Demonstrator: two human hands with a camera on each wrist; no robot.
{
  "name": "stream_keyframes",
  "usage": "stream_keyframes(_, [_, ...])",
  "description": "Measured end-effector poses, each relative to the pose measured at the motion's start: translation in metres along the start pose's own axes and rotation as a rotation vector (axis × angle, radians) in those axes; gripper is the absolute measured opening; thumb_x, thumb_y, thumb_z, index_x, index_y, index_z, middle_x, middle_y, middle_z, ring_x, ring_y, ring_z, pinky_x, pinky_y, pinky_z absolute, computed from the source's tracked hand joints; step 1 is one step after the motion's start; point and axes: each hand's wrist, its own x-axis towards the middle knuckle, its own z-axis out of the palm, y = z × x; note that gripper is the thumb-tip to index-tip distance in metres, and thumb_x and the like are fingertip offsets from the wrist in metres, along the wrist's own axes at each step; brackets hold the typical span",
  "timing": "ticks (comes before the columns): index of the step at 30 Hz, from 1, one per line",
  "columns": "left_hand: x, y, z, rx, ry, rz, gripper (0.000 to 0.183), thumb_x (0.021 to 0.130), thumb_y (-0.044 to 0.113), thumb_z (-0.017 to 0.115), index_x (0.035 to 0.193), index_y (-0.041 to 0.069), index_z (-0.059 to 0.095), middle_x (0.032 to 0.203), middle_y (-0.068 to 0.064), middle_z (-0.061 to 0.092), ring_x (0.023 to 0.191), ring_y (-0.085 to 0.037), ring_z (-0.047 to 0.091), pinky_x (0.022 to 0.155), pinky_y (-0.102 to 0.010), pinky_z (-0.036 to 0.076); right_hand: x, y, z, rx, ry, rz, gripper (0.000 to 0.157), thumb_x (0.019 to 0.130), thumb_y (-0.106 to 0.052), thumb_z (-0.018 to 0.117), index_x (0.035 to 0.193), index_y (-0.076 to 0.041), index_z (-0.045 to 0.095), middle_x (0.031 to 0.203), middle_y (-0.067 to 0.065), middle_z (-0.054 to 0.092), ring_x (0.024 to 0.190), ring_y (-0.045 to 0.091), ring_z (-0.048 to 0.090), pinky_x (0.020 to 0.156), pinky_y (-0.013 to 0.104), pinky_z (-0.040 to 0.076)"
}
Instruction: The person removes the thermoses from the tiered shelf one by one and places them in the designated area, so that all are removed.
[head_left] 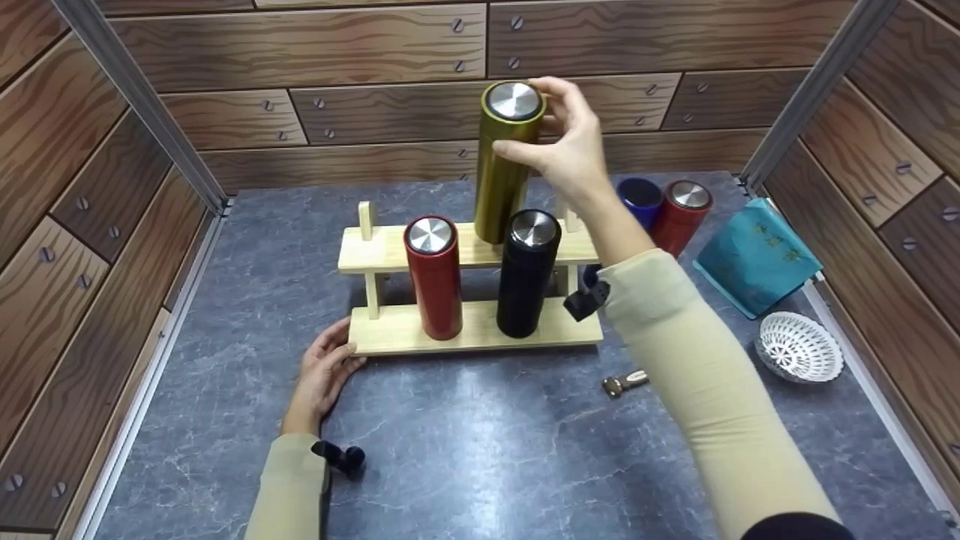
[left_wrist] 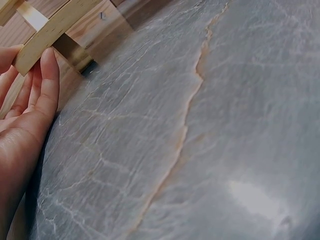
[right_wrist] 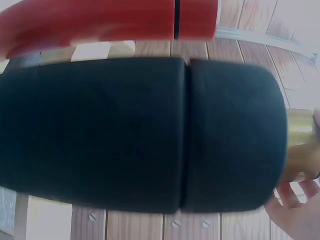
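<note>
My right hand [head_left: 574, 154] grips the upper part of a tall gold thermos [head_left: 499, 187], thumb on the near side and fingers around the back. The thermos is upright, its base overlapping the upper shelf of a two-tier wooden rack [head_left: 390, 337] in the head view. A red thermos [head_left: 435, 281] and a black thermos [head_left: 527, 277] stand on the lower shelf. The black one [right_wrist: 125, 135] fills most of the right wrist view and partly covers the gold one. My left hand [head_left: 322, 375] holds the lower shelf's left end, fingertips pinching the board [left_wrist: 50, 32] in the left wrist view.
Behind my right forearm stand a blue cylindrical container [head_left: 640, 196] and another red thermos [head_left: 681, 217], both partly hidden. Farther right are a teal bag [head_left: 757, 255] and a white woven basket [head_left: 799, 349]. A small brown-ended object [head_left: 616, 385] lies partly under my sleeve. Wood-patterned walls enclose the table.
</note>
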Motion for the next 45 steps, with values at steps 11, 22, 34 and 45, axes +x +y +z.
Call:
stream_keyframes(11, [0.0,0.0,0.0,-0.029,0.007,-0.006,0.053,0.084,-0.01,0.058,0.133,0.002,0.043,0.124,-0.013,0.048,0.088,-0.021,0.057,0.068,-0.033,0.053,0.007,0.017,-0.034,0.0,0.074,0.032,0.072,0.059,0.005,0.084,0.122,-0.01,0.052,0.117,0.005,0.06,0.102,0.025,0.053,0.087,0.04,0.045])
stream_keyframes(22, [-0.001,-0.002,0.001,-0.015,0.0,-0.01,0.054,0.084,-0.008,0.059,0.134,0.002,0.043,0.125,-0.012,0.048,0.088,-0.02,0.058,0.07,-0.032,0.053,-0.004,0.029,-0.067,-0.009,0.14,-0.04,0.071,0.058,0.008,0.083,0.12,-0.009,0.054,0.115,0.01,0.06,0.098,0.028,0.055,0.086,0.038,0.044])
stream_keyframes(34, [0.0,0.0,-0.001,-0.016,-0.006,0.01,0.051,0.086,-0.009,0.056,0.134,0.001,0.043,0.126,-0.014,0.047,0.092,-0.022,0.057,0.069,-0.033,0.052,-0.033,0.012,-0.086,0.007,0.217,-0.067,0.065,0.058,0.008,0.082,0.116,-0.006,0.055,0.107,0.012,0.062,0.09,0.025,0.056,0.081,0.032,0.044])
stream_keyframes(45, [0.0,0.0,0.0,-0.015,-0.001,0.009,0.053,0.084,-0.01,0.057,0.134,0.0,0.043,0.124,-0.013,0.048,0.09,-0.021,0.057,0.069,-0.032,0.052,-0.047,0.031,-0.117,0.018,0.281,-0.111,0.07,0.055,0.01,0.083,0.118,-0.006,0.055,0.11,0.014,0.061,0.093,0.027,0.056,0.08,0.033,0.045])
